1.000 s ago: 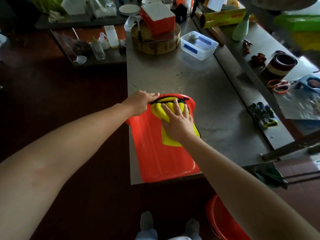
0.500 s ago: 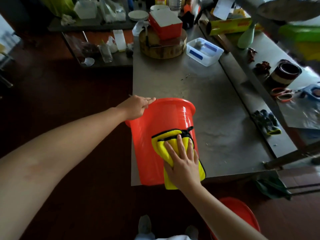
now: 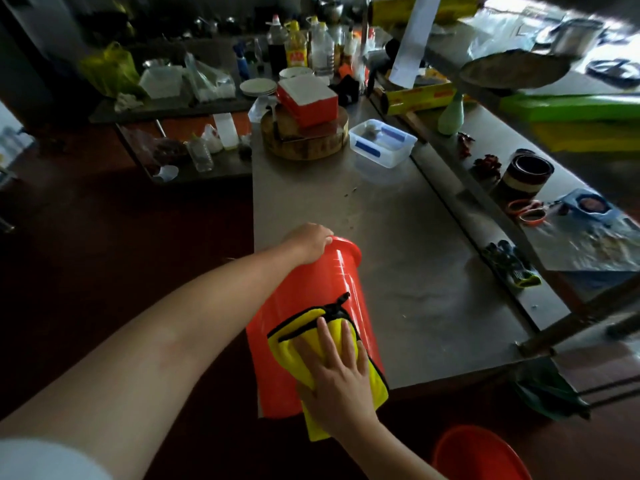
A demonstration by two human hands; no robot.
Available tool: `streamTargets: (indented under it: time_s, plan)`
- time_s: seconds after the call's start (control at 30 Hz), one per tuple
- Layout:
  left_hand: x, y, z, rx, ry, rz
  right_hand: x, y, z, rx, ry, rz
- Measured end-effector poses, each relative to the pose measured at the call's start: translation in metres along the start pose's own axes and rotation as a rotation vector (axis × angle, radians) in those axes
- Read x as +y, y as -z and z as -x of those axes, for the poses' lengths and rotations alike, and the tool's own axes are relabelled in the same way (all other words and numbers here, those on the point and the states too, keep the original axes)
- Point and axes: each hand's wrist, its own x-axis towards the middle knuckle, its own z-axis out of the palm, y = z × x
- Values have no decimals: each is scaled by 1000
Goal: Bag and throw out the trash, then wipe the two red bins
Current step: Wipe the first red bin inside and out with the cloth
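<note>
A red bin (image 3: 304, 299) lies on its side on the near left corner of the steel table (image 3: 426, 271), its rim pointing away from me. My left hand (image 3: 308, 239) grips that far rim. My right hand (image 3: 337, 368) presses a yellow cloth (image 3: 375, 379) with black edging flat against the bin's side near its base. The bin's base hangs over the table's front edge. A second red bin (image 3: 479, 453) stands on the floor at the lower right, only partly in view.
Dark gloves (image 3: 512, 263) lie near the table's right edge. A clear plastic box (image 3: 382, 142), a round wooden block (image 3: 304, 142) and a red-and-white box (image 3: 308, 100) stand at the far end. Bottles and clutter fill the back; a second counter runs along the right.
My right hand has dragged the yellow cloth from the bin's rim down toward its base. My left hand stays on the rim. The view has tilted upward.
</note>
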Motion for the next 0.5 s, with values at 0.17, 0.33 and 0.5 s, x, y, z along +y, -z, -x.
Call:
streamTargets:
  time_s: [0.17, 0.33, 0.5]
  plan:
    - [-8, 3, 3, 34, -40, 118, 20, 6, -11, 24, -82, -48]
    - [-20, 6, 23, 60, -84, 386, 30, 22, -29, 63, -104, 5]
    - [-29, -1, 47, -87, -51, 558, 41, 35, -55, 11, -79, 85]
